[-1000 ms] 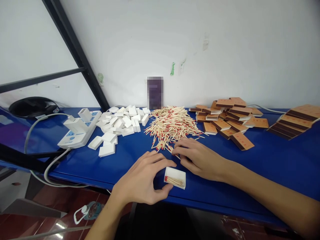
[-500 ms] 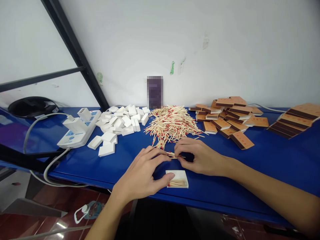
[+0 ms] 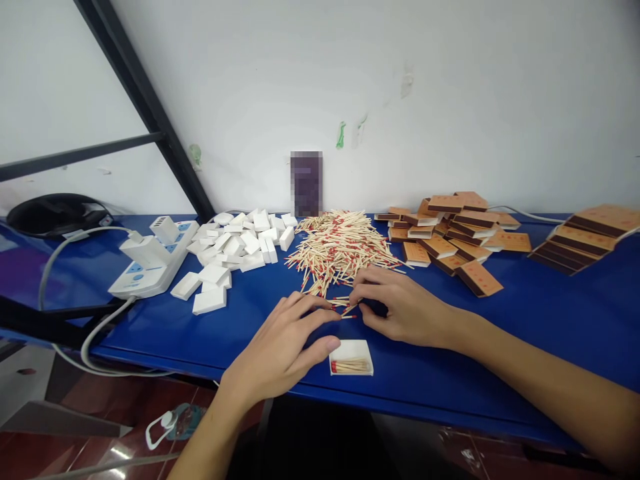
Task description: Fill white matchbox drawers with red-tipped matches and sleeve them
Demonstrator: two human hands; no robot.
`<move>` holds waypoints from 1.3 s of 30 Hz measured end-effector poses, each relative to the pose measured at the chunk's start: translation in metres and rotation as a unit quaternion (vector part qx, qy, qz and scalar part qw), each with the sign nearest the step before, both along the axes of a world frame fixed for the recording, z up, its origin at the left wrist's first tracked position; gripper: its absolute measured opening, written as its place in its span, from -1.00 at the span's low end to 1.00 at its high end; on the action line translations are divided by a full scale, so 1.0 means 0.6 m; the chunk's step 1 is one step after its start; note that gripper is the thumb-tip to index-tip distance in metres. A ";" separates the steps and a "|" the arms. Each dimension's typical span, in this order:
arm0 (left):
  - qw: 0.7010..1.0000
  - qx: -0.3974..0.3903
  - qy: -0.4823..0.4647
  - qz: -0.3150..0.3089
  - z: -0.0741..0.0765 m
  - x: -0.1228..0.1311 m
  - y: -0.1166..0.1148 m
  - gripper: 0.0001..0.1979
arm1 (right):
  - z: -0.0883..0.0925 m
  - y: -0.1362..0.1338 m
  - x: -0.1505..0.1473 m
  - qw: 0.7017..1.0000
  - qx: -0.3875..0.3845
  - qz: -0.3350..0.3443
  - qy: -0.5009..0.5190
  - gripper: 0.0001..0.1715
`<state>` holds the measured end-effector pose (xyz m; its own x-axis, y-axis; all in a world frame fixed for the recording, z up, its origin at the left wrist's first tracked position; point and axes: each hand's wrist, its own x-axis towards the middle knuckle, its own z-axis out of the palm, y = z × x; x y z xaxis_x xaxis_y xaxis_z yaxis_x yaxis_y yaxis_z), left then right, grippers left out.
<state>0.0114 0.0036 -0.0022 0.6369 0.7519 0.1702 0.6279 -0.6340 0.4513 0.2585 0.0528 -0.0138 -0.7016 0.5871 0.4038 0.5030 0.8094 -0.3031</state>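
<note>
A small white matchbox tray [image 3: 361, 349] lies near the table's front edge, with a row of red-tipped matchsticks [image 3: 353, 366] along its near side. My left hand [image 3: 285, 350] is spread beside it, fingertips at a few loose matchsticks [image 3: 341, 302] and thumb close to the tray's left corner. Above the tray's right side, my right hand [image 3: 400, 308] is curled, with finger and thumb pinched at a matchstick [image 3: 352, 309]; the fingers partly hide it. Just beyond both hands rises a large heap of matchsticks [image 3: 345, 247].
White tray pieces [image 3: 240, 241] are piled left of the heap, near a power strip [image 3: 155, 273] with plugs and cables. Orange-and-brown matchbox sleeves [image 3: 450, 233] lie to the right, with more [image 3: 585, 233] at far right. A pixelated dark panel [image 3: 307, 183] stands against the wall.
My left thumb has lifted off the tray, uncovering the red match heads. My right fingers have shifted slightly among the loose matchsticks, and more of those now show.
</note>
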 end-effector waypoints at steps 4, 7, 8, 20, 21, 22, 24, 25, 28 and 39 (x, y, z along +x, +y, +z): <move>0.997 -0.003 -0.071 0.019 -0.002 -0.005 0.000 -0.35 | 0.002 0.000 0.003 0.999 0.005 -0.019 -0.038 -0.81; 0.987 -0.016 -0.137 0.083 -0.007 -0.007 -0.001 -0.30 | 0.001 0.003 0.005 0.999 -0.001 -0.022 -0.046 -0.86; 0.984 -0.020 -0.150 0.096 -0.008 -0.007 -0.001 -0.34 | 0.001 0.004 0.006 0.999 -0.003 -0.022 -0.047 -0.87; 0.997 -0.024 -0.034 0.061 0.000 -0.008 -0.003 -0.53 | 0.004 0.001 0.003 0.997 -0.060 0.008 -0.042 -0.81; 0.998 -0.026 -0.022 0.057 0.001 -0.006 -0.003 -0.55 | 0.005 0.000 0.003 0.997 -0.065 0.011 -0.045 -0.79; 0.998 -0.026 -0.014 0.053 0.003 -0.004 -0.002 -0.57 | 0.006 -0.001 0.003 0.996 -0.069 0.013 -0.049 -0.77; 0.999 -0.023 -0.005 0.047 0.004 -0.002 -0.002 -0.60 | 0.008 -0.002 0.003 0.996 -0.074 0.014 -0.057 -0.73; 0.999 -0.022 -0.002 0.046 0.004 -0.001 -0.002 -0.61 | 0.010 -0.002 0.004 0.995 -0.075 0.014 -0.059 -0.71; 0.999 -0.020 0.008 0.048 0.004 0.000 -0.003 -0.61 | 0.011 0.000 0.007 0.995 -0.080 0.012 -0.059 -0.69; 0.998 -0.022 0.051 0.030 -0.001 0.001 -0.003 -0.55 | 0.005 -0.012 -0.002 0.993 -0.096 0.054 -0.034 -0.66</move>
<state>0.0119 0.0021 -0.0027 0.6034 0.7941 0.0726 0.7077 -0.5752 0.4103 0.2573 0.0458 -0.0110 -0.7866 0.5684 0.2413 0.4405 0.7903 -0.4258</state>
